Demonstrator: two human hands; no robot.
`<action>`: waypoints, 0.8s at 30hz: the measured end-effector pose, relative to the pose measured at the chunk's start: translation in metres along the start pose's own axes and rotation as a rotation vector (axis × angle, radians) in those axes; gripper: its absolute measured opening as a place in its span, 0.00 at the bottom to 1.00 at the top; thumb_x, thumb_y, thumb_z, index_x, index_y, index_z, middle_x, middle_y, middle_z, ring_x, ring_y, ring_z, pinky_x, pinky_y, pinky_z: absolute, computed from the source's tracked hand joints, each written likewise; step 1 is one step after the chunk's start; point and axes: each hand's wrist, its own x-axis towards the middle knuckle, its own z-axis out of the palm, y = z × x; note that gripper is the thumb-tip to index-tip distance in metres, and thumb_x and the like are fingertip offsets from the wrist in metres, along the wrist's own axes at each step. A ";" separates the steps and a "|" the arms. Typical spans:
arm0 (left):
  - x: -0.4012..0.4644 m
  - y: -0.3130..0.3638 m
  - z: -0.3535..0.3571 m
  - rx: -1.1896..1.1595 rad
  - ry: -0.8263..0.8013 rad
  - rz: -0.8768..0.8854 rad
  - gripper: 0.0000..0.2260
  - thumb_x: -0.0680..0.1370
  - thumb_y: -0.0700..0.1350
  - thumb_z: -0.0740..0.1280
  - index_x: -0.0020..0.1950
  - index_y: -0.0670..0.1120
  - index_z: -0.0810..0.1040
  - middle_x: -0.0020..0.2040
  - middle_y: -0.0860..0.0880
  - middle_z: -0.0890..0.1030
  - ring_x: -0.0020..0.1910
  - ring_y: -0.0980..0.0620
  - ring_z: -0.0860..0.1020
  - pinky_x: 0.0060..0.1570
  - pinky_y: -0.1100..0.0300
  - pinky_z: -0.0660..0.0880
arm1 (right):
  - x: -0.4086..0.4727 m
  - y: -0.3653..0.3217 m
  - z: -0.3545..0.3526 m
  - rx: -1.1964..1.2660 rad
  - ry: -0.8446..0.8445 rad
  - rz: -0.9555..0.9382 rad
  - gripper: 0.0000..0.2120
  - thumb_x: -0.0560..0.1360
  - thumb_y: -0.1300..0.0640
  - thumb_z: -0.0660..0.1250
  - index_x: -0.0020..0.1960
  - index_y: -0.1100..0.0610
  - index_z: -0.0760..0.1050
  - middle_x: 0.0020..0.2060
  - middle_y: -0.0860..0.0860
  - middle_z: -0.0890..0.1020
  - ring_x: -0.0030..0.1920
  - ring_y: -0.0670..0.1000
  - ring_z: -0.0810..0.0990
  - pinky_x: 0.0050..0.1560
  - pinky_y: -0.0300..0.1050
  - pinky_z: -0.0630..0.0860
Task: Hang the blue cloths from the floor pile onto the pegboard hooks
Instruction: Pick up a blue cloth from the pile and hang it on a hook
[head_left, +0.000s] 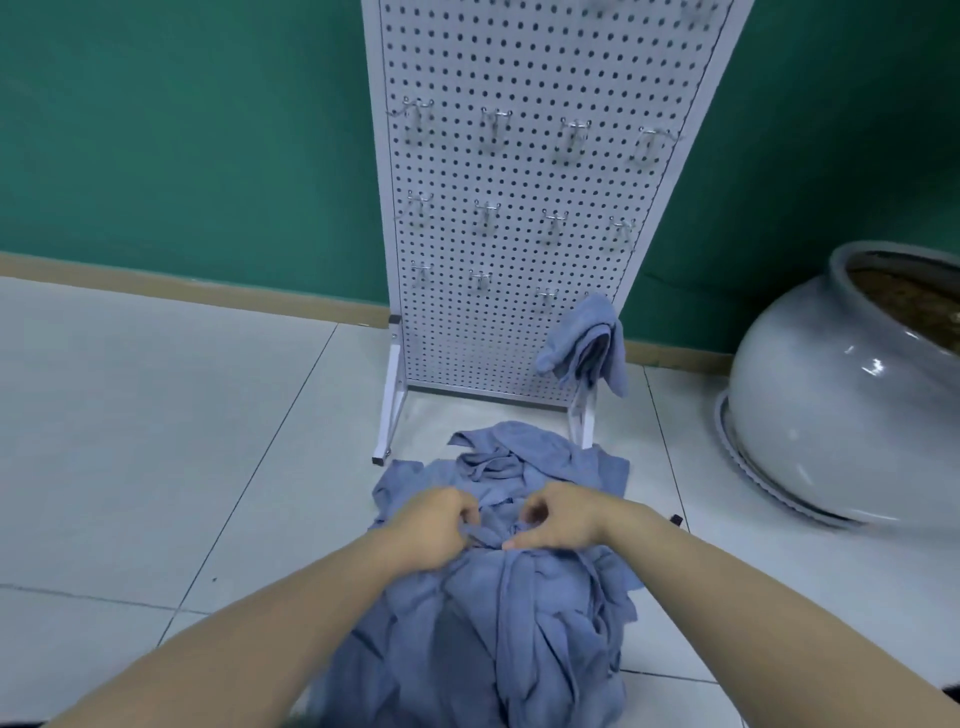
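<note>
A pile of blue cloths (524, 467) lies on the tiled floor in front of a white pegboard (519, 182) on a stand. My left hand (434, 525) and my right hand (561, 517) each pinch the top edge of one blue cloth (498, 613), which hangs bunched below them over the pile. One blue cloth (587, 343) hangs from the bottom right hook of the pegboard. The other hooks (493, 122), in several rows, are bare.
A large grey ceramic pot (831, 405) stands on the floor to the right of the pegboard. A green wall with a tan skirting board (182, 291) runs behind. White floor tiles (156, 415) spread to the left.
</note>
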 end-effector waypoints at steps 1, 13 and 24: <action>-0.005 0.003 -0.010 -0.008 0.048 0.027 0.14 0.78 0.39 0.65 0.36 0.55 0.72 0.35 0.54 0.74 0.41 0.51 0.72 0.41 0.57 0.68 | -0.006 -0.006 0.001 -0.010 0.002 -0.007 0.25 0.73 0.37 0.75 0.62 0.53 0.79 0.54 0.48 0.82 0.52 0.48 0.79 0.57 0.43 0.76; -0.062 0.062 -0.180 -0.166 0.439 0.261 0.08 0.78 0.37 0.65 0.42 0.48 0.78 0.38 0.52 0.80 0.36 0.56 0.73 0.39 0.61 0.70 | -0.076 -0.072 -0.054 0.364 0.334 -0.244 0.08 0.80 0.53 0.72 0.45 0.56 0.84 0.39 0.49 0.83 0.39 0.44 0.78 0.46 0.39 0.73; -0.127 0.110 -0.236 -0.195 0.463 0.390 0.04 0.80 0.44 0.70 0.47 0.50 0.85 0.43 0.53 0.86 0.43 0.54 0.82 0.47 0.59 0.77 | -0.113 -0.141 -0.079 0.417 0.889 -0.483 0.08 0.80 0.49 0.69 0.44 0.50 0.76 0.37 0.45 0.81 0.37 0.42 0.78 0.37 0.39 0.74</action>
